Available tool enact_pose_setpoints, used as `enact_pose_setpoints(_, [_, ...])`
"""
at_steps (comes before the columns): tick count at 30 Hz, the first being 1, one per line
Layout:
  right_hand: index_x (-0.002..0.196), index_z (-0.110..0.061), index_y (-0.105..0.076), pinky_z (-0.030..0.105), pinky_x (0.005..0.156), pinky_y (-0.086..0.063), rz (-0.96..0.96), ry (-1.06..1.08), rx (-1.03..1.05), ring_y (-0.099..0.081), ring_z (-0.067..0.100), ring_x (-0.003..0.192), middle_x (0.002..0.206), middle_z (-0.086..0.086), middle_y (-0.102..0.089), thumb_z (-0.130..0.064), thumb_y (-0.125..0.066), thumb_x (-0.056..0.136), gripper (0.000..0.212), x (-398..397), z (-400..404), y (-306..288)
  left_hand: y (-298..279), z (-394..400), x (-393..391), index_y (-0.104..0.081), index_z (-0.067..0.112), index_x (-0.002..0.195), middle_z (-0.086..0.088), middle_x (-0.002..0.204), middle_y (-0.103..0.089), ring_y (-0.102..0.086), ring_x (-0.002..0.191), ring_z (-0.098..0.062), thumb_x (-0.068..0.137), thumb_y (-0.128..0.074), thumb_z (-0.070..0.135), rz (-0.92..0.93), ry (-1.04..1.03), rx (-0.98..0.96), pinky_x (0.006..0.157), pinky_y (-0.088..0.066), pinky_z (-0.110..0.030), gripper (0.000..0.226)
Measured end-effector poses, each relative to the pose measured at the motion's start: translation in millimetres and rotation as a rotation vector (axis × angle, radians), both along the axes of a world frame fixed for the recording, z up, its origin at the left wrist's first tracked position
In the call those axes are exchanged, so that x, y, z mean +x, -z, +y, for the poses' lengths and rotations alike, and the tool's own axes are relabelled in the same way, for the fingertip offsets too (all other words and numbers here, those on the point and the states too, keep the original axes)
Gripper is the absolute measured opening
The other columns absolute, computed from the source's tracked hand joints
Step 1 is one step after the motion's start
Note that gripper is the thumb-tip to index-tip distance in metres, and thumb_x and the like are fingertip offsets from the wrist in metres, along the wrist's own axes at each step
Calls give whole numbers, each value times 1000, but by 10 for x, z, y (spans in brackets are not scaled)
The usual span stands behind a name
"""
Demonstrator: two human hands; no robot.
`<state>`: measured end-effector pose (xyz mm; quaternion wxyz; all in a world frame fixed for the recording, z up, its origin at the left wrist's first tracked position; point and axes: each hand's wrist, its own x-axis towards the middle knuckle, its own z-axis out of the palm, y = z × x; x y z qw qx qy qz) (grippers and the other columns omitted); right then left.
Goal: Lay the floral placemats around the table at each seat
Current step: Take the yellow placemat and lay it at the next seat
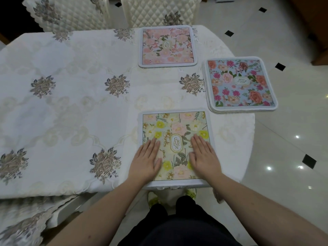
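Yellow-flowered GARDEN placemat [174,144] lies at the table's [71,103] near edge; your left hand [146,159] and right hand [204,157] press it flat, fingers straight, gripping nothing. Judged thin, light, flexible: lift the next from the blue stack [239,84] by an edge.

A single wide-angle head-worn camera looks forward and steeply down from the near edge of a dining table [71,103], close enough that the wearer's forearms, legs and shoes fill the bottom of the frame. The view faces across the tabletop toward two quilted chairs [159,13] at the far side, with tiled floor [284,139] curving away at right.
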<state>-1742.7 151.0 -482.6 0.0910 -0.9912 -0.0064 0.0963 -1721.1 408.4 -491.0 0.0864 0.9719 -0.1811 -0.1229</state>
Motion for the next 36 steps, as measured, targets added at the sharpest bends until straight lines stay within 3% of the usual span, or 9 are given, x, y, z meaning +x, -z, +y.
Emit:
enact_pose_setpoints(6, [155, -14, -16, 29, 121, -1, -5, 90, -9, -9, 13, 150, 163, 1, -14, -44, -17, 99, 64, -85, -223, 63, -12, 316, -8, -2, 29, 156, 11, 164, 1, 1, 151, -8, 101, -14, 45, 0, -51, -17, 121, -1, -31, 59])
enact_pose_setpoints(10, [153, -6, -23, 32, 121, -3, -21, 193, 28, -14, 20, 149, 161, 9, -20, -45, -8, 93, 73, -111, -100, 9, -133, 103, -11, -6, 12, 157, -3, 164, 1, -5, 152, -23, 97, -6, 28, -22, -60, 79, 121, 4, -36, 62])
enact_pose_setpoints(13, [150, -1, -29, 34, 121, -3, -49, 164, 76, -15, 24, 149, 160, 14, -23, -40, -9, 94, 72, -124, 264, -78, -259, -302, -7, -4, 9, 157, -8, 165, -1, 0, 152, -25, 100, -20, 21, 105, -23, 112, 121, 4, -43, 60])
enact_pose_setpoints(15, [152, -2, -24, 36, 121, -5, -37, 59, 56, -11, 24, 150, 161, 13, -17, -38, -22, 98, 64, -158, 570, -12, -213, -498, -56, -11, 7, 156, -9, 165, -7, -6, 152, -25, 100, -22, 24, 109, 48, 54, 121, -2, -42, 60])
enact_pose_setpoints(17, [153, -3, -20, 37, 122, -4, 20, -10, 13, -9, 24, 150, 162, 12, -13, -40, -51, 92, 77, -240, 843, 87, -123, -549, -163, -25, 5, 154, -11, 162, -19, -18, 150, -26, 95, -22, 31, 108, 107, 51, 122, -12, -43, 64])
enact_pose_setpoints(19, [150, -1, -29, 38, 119, -8, 73, 5, 3, -19, 25, 148, 160, 13, -23, -37, -61, 84, 82, -339, 945, 140, -55, -446, -287, -34, 5, 150, -11, 159, -28, -25, 148, -24, 92, -27, 34, 88, 145, 43, 121, -17, -44, 65])
enact_pose_setpoints(23, [146, -5, -39, 39, 115, -18, 6, -60, 6, -32, 22, 144, 155, 10, -34, -34, -31, 97, 58, -465, 826, 68, -42, -139, -377, -34, 13, 152, -4, 160, -28, -23, 149, -19, 97, -34, 39, 21, 151, -2, 118, -18, -44, 61])
enact_pose_setpoints(30, [153, -9, -25, 38, 120, -10, 20, 56, -38, -17, 17, 149, 160, 5, -22, -37, -24, 100, 59, -572, 465, 61, -64, 234, -392, -21, 16, 156, -3, 163, -19, -18, 150, -17, 95, -34, 44, 81, 105, -19, 119, -15, -39, 68])
enact_pose_setpoints(36, [154, -13, -24, 34, 120, -8, 73, 128, -52, -19, 16, 148, 160, 3, -22, -35, -22, 100, 58, -653, 76, -28, -86, 544, -318, -22, 19, 156, 1, 163, -20, -18, 150, -13, 98, -30, 44, 119, 142, 36, 120, -15, -38, 64])
